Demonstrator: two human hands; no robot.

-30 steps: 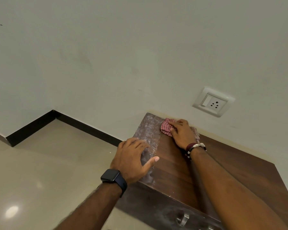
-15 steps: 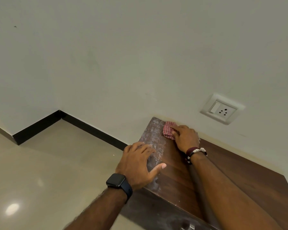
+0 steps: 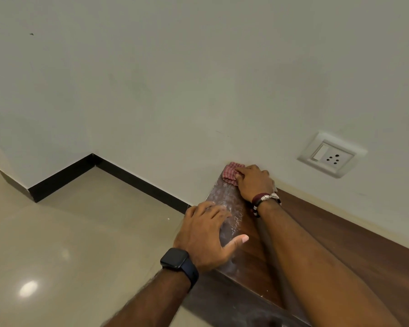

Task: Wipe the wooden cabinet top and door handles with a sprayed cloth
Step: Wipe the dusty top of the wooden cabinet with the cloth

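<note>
A dark wooden cabinet top (image 3: 340, 251) runs along the wall at the lower right, its left end still dusty and smeared white. My right hand (image 3: 254, 182) presses a red checked cloth (image 3: 232, 173) flat onto the far left corner of the top, against the wall. My left hand (image 3: 208, 234) rests palm down on the top's left edge, fingers spread and thumb out, holding nothing. The cabinet's front face is a dark strip at the bottom edge; the door handles are out of view.
A white wall socket with a switch (image 3: 329, 154) sits on the wall just above the cabinet, right of the cloth. Glossy beige floor (image 3: 80, 232) with black skirting (image 3: 137, 182) lies to the left.
My right hand has slid the cloth leftward and back into the far corner of the top. The view has tilted up, so the door handles have dropped out of frame.
</note>
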